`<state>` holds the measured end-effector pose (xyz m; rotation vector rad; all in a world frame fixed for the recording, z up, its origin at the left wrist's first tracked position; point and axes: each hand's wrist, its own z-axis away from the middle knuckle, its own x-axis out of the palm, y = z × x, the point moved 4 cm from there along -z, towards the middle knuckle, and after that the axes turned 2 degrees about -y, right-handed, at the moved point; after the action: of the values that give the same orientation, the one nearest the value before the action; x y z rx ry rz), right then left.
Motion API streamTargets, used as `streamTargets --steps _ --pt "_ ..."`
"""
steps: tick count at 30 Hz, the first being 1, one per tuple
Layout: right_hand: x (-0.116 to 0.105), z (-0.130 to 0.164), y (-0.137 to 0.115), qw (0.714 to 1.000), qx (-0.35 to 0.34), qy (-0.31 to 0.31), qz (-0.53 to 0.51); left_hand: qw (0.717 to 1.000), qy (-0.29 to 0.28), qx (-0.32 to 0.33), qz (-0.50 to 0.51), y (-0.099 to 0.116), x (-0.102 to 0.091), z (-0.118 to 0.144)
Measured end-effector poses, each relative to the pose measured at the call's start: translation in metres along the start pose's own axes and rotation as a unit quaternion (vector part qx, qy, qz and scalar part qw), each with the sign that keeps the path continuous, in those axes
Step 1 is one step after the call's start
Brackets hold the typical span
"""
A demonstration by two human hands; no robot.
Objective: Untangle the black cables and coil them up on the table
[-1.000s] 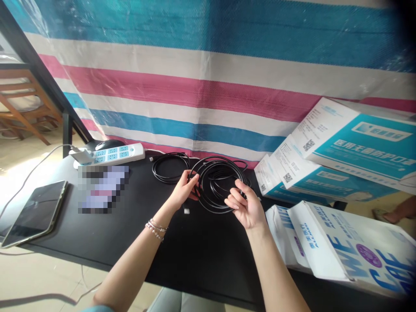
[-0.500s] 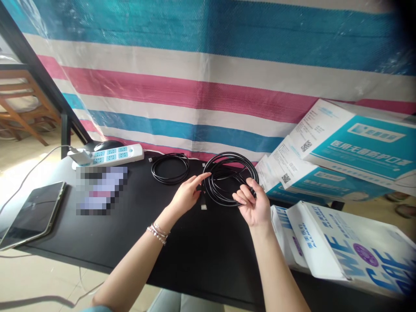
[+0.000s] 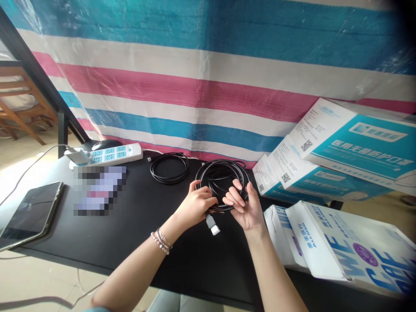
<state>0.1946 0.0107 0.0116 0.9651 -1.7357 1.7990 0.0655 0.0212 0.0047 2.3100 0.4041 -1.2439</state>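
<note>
black cable loops (image 3: 225,162) hang in our hands over the desk (image 3: 130,242): our left hand (image 3: 196,203) pinches the near left side, while our right hand (image 3: 243,206) curls around the right side. teal-and-white boxes (image 3: 364,143) and a white carton (image 3: 357,251) stand to our right, their contents hidden from us. half a second ago our left forefinger pointed outward; now those fingers grip, and the pale plug (image 3: 214,229) juts toward us.
</note>
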Motion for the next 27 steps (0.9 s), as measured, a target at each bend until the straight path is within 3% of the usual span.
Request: streamTargets --steps 5,8,11,14,20,24,27 --pt "0.001 0.003 0.0 1.0 0.008 -0.011 0.003 0.999 0.039 0.028 0.024 -0.001 0.002 -0.002" --pt "-0.002 0.003 0.001 1.0 0.024 0.02 0.002 0.994 0.056 0.038 0.092 -0.004 0.004 -0.003" --pt "-0.006 0.001 0.002 0.996 0.049 0.07 -0.011 0.985 0.072 0.012 0.159 -0.009 0.003 -0.003" --pt "-0.009 -0.002 0.004 0.996 0.064 0.068 -0.003 0.971 0.069 -0.032 0.225 -0.014 0.001 -0.001" --pt "-0.009 -0.004 0.003 0.989 0.053 0.004 0.141 0.902 0.088 -0.168 0.388 -0.029 -0.009 0.002" --pt "-0.009 -0.003 -0.003 0.97 0.041 0.041 0.237 0.84 0.109 -0.188 0.497 -0.034 -0.017 0.001" --pt "-0.013 -0.003 -0.011 0.947 -0.008 0.111 0.302 0.825 0.122 -0.172 0.524 -0.036 -0.02 0.0"
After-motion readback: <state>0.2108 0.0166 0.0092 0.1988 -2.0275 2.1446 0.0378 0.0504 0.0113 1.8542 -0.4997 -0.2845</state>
